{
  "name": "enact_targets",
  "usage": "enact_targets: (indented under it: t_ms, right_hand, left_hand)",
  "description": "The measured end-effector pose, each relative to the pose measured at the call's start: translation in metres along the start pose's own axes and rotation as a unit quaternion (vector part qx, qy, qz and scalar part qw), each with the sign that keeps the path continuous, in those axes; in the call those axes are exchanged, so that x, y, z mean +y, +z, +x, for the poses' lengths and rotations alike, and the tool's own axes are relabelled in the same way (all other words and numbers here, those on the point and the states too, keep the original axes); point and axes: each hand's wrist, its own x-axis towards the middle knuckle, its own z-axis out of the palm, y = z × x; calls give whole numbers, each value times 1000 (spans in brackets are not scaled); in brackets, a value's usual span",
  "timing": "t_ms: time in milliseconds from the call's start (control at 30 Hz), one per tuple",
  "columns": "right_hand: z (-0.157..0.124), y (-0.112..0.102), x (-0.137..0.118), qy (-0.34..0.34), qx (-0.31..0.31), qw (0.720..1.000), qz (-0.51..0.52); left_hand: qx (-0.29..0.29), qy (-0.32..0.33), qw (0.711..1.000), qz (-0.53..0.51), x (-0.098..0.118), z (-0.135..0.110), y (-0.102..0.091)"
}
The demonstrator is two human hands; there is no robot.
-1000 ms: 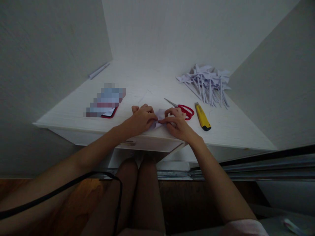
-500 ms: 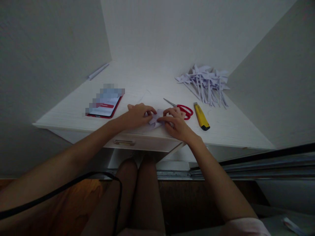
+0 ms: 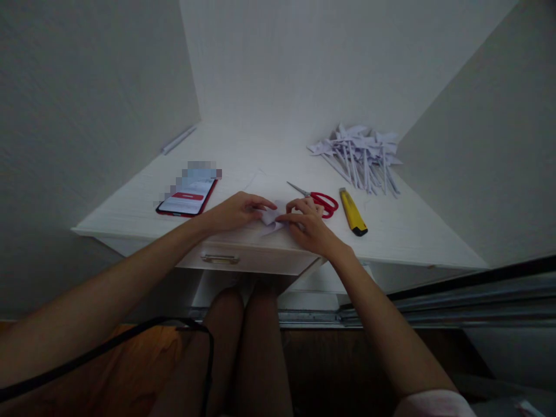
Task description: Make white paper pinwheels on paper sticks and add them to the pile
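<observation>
A small white paper pinwheel [image 3: 270,218] with folded blades lies near the front edge of the desk, between my hands. My left hand [image 3: 238,211] grips its left side, thumb below and index finger stretched along the top. From the right, my right hand [image 3: 309,227] pinches the middle of the paper between curled fingers. Its fingers partly cover the paper. Just behind my right hand lie red-handled scissors [image 3: 325,204], blades pointing left. A yellow utility knife [image 3: 353,214] rests to their right.
A pile of white paper pinwheels on sticks [image 3: 365,153] lies at the back right. A phone [image 3: 186,194] in a red case is on the left, with rolled paper sticks [image 3: 179,140] behind it. Walls enclose the desk [image 3: 417,231]; a drawer [image 3: 252,257] sits beneath.
The view has tilted slightly, so the desk appears lower. My left index finger has straightened over the paper, and the pinwheel's folds sit a little differently. My right hand keeps its pinch.
</observation>
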Motion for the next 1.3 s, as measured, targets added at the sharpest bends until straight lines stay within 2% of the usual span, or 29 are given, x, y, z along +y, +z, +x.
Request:
enact_targets:
  t_ms: [133,200,267,400,567,733,900,1033,1100,1167,1200,1233,1300]
  right_hand:
    - [0,-1,-1,-1,1,1000,3]
    - [0,-1,-1,-2,4,1000,2]
    - [-1,-1,-1,-3,8,1000,3]
    - [-1,2,-1,0,14,1000,3]
    - [-1,3,-5,11,19,1000,0]
    - [-4,0,-13,29,7,1000,-8]
    - [-2,1,-18,39,-3,999,-8]
    - [0,-18,-2,39,9,999,16]
    - [-4,-35,18,90,72,993,12]
    - [-14,-51,43,197,125,972,-20]
    - [-20,-56,56,252,124,959,-45]
    - [-26,-59,67,289,94,950,-67]
    - [-37,-58,84,320,5,944,-78]
  left_hand:
    - [58,32,995,73,3,-9,3]
    - [94,59,984,138,7,-16,7]
    - [107,71,972,197,12,-24,11]
    - [89,100,952,276,18,-35,20]
    - [93,121,932,328,16,-35,25]
    - [96,135,924,344,12,-35,25]
    - [51,138,946,288,8,-32,22]
    - [21,115,962,248,10,-26,14]
    - [11,118,964,236,10,-24,12]
    - [10,125,964,233,9,-24,11]
    - [12,127,964,234,8,-24,11]
    - [13,129,963,235,6,-25,11]
    - [9,132,963,235,4,-27,13]
